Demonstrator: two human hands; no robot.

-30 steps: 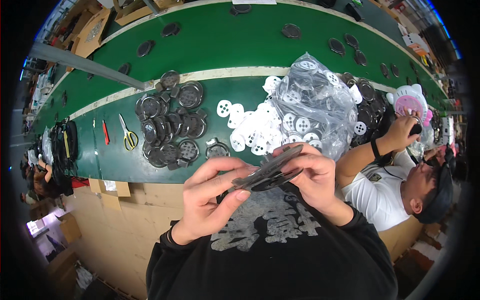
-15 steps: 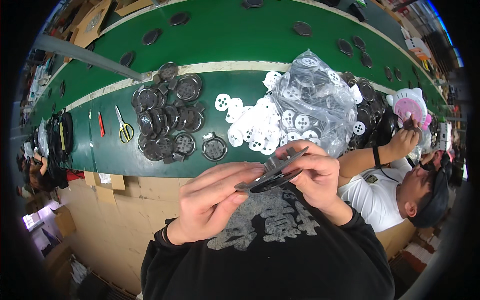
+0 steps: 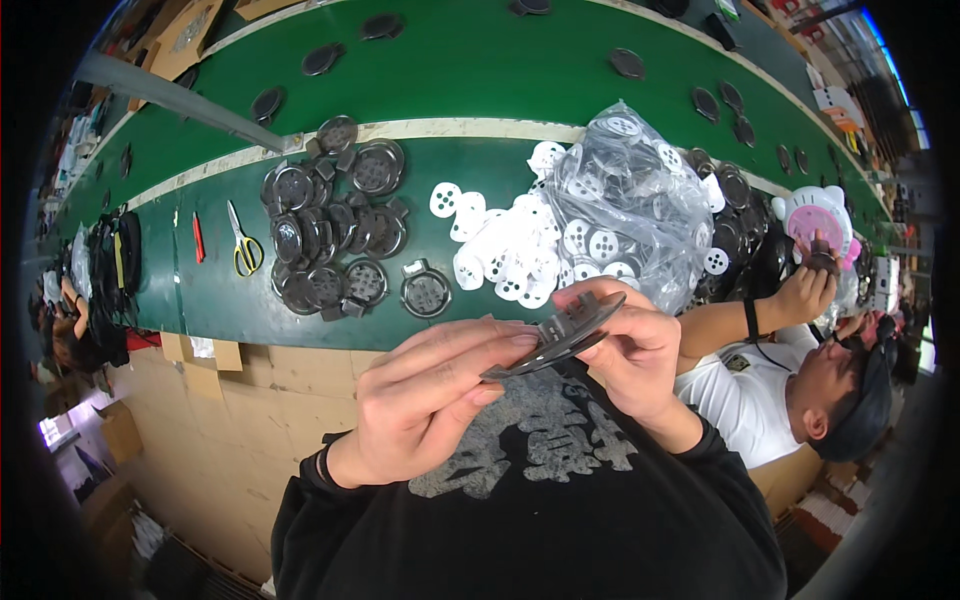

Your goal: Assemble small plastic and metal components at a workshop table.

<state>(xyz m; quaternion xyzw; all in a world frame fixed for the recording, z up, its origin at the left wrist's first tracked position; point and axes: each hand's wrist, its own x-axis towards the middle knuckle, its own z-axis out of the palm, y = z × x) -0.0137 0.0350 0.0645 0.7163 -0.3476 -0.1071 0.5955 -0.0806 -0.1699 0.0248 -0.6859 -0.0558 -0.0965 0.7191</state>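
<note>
Between my two hands, in front of my chest, is a dark round plastic housing (image 3: 562, 345) tilted nearly edge-on, with a small block-shaped part standing up on it. My left hand (image 3: 425, 395) pinches its left edge between thumb and fingers. On the other side my right hand (image 3: 640, 355) grips the right edge, thumb below and fingers over the top. The face turned away from me is hidden. Beyond my hands on the green table, a single similar dark housing (image 3: 427, 291) lies flat, beside a heap of them (image 3: 320, 240). White discs with holes (image 3: 510, 250) lie piled nearby.
A clear plastic bag (image 3: 640, 200) of white discs stands right of the pile, with more dark housings (image 3: 735, 185) behind it. Yellow-handled scissors (image 3: 246, 250) and a red tool (image 3: 198, 238) lie left. A co-worker (image 3: 745, 400) sits at right near a pink-and-white fan (image 3: 815, 215). Housings ride the green belt (image 3: 480, 70).
The housing has tilted in my hands, and the dark disc-like underside seen before is now less visible. Housings on the far green belt have shifted to the right.
</note>
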